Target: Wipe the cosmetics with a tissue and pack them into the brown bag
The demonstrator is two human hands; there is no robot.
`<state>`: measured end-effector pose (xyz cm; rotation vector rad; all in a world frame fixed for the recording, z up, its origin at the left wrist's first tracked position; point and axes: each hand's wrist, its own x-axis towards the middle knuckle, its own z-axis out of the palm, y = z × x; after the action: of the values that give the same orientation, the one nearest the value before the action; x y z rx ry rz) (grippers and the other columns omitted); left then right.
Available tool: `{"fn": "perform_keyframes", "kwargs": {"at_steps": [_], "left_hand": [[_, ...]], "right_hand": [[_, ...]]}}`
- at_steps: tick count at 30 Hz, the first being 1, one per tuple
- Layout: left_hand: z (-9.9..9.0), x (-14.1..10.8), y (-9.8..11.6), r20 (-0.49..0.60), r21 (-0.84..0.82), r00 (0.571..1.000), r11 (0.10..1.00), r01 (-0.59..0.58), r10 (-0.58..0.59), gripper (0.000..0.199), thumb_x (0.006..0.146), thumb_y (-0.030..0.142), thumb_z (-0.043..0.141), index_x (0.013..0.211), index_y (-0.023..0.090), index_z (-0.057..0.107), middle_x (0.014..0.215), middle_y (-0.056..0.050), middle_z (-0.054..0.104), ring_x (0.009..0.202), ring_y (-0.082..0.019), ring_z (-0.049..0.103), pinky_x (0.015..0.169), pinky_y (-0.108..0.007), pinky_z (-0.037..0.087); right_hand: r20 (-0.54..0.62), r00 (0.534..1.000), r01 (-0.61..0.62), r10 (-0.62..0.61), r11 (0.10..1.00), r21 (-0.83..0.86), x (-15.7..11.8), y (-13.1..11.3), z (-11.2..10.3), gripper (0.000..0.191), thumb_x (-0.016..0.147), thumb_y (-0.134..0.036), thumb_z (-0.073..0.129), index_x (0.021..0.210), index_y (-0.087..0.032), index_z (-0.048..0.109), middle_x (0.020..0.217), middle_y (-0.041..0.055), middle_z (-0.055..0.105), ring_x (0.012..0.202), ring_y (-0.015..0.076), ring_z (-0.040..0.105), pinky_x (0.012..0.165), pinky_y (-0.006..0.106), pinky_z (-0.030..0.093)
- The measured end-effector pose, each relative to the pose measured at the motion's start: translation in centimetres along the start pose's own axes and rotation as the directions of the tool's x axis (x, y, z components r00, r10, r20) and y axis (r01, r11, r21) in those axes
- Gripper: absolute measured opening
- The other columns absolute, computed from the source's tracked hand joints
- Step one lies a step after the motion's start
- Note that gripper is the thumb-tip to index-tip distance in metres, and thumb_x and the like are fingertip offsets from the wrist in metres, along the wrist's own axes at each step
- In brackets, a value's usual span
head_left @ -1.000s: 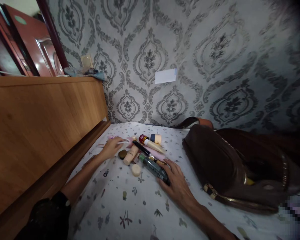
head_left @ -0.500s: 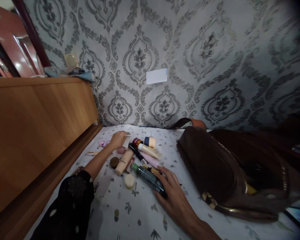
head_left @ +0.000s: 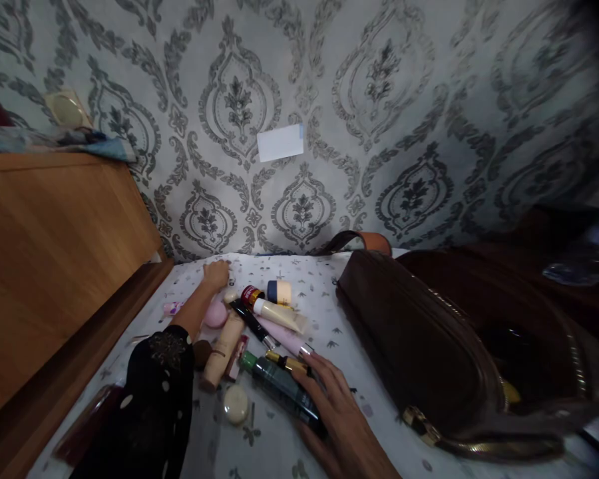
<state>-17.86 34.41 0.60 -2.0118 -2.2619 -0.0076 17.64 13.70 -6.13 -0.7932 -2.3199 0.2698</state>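
Head cam, clock read from the middle of the cosmetics pile (head_left: 253, 324), 12 toward the wall (head_left: 319, 40). Caught anything new over that last second?

Yep. Saw the left hand (head_left: 216, 273) slide round from about 9 to 11, reaching past the pink puff (head_left: 215, 314) at 10. Also lost sight of a white strip, poking out of those fingers earlier.

Still gripped it, maybe?

Couldn't tell. Got only the back of a curled-up hand, so wouldn't bet either way.

And the right hand (head_left: 332, 409)?

Stayed put at 4, draped over the base end of the dark green bottle (head_left: 282, 389), lying on its side at 5. Had fingertips near the gold tube (head_left: 288, 362) and the end of the pink tube (head_left: 284, 336). Couldn't tell clamped from just resting, honestly.

Made what of that?

Took it as split duty: reach done by the left, bottle covered by the right. Definitely saw both well apart, on opposite sides of the pile.

Spotted anything else around?

Yeah, noted the red jar (head_left: 252, 296) at 12, the blue-and-cream jar (head_left: 279, 291) at 1, the round cream pot (head_left: 236, 404) at 7, plus the big brown bag (head_left: 414, 346) out at 3.
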Motion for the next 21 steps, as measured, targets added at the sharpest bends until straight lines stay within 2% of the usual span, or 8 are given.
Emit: {"fn": "perform_keyframes", "kwargs": {"at_steps": [3,6,9,16,21], "left_hand": [[0.1,1.5,2.9,-0.041,0.009,0.992,0.993,-0.117,0.118,0.036,0.095,0.035,0.061,0.126,0.017,0.058,0.128,-0.010,0.060,0.110,-0.024,0.063,0.092,-0.046,0.055],[0.1,3.5,5.7,-0.037,-0.012,0.967,0.968,-0.252,0.252,0.034,0.096,0.035,0.061,0.125,0.018,0.059,0.128,-0.010,0.061,0.109,-0.023,0.063,0.092,-0.045,0.055],[0.0,5.5,7.6,-0.023,-0.035,0.949,0.948,-0.315,0.315,0.035,0.096,0.036,0.061,0.126,0.017,0.058,0.126,-0.010,0.061,0.107,-0.023,0.064,0.090,-0.045,0.056],[0.3,8.4,9.4,0.047,-0.001,0.956,0.957,-0.291,0.291,0.035,0.095,0.036,0.061,0.125,0.017,0.059,0.126,-0.010,0.062,0.106,-0.023,0.064,0.090,-0.044,0.056],[0.6,9.0,10.5,0.019,0.056,0.965,0.963,-0.263,0.263,0.036,0.095,0.035,0.061,0.126,0.017,0.058,0.126,-0.010,0.061,0.107,-0.023,0.064,0.090,-0.045,0.056]], "right_hand": [[0.010,0.999,-0.031,0.031,0.999,-0.010,-0.3,0.3,0.8,0.063,0.083,-0.015,0.055,0.144,-0.025,0.044,0.157,0.0130,0.036,0.145,0.0354,0.035,0.110,0.058,0.045],[-0.020,0.999,-0.041,0.040,0.999,-0.023,-0.3,0.5,1.4,0.067,0.077,-0.014,0.058,0.142,-0.023,0.047,0.158,0.0126,0.036,0.144,0.0365,0.034,0.109,0.058,0.046],[0.049,0.998,-0.044,0.046,0.998,-0.038,-0.2,0.6,1.2,0.070,0.073,-0.013,0.060,0.141,-0.021,0.048,0.156,0.0156,0.038,0.144,0.0362,0.035,0.109,0.056,0.046],[0.121,0.990,-0.066,0.070,0.997,-0.037,-0.3,0.7,1.0,0.072,0.070,-0.010,0.060,0.141,-0.020,0.048,0.156,0.0182,0.036,0.145,0.0375,0.032,0.109,0.057,0.045],[0.147,0.983,-0.106,0.109,0.994,-0.027,0.1,0.3,0.9,0.073,0.070,-0.011,0.061,0.141,-0.020,0.049,0.157,0.0167,0.035,0.145,0.0378,0.031,0.110,0.057,0.043]]}}
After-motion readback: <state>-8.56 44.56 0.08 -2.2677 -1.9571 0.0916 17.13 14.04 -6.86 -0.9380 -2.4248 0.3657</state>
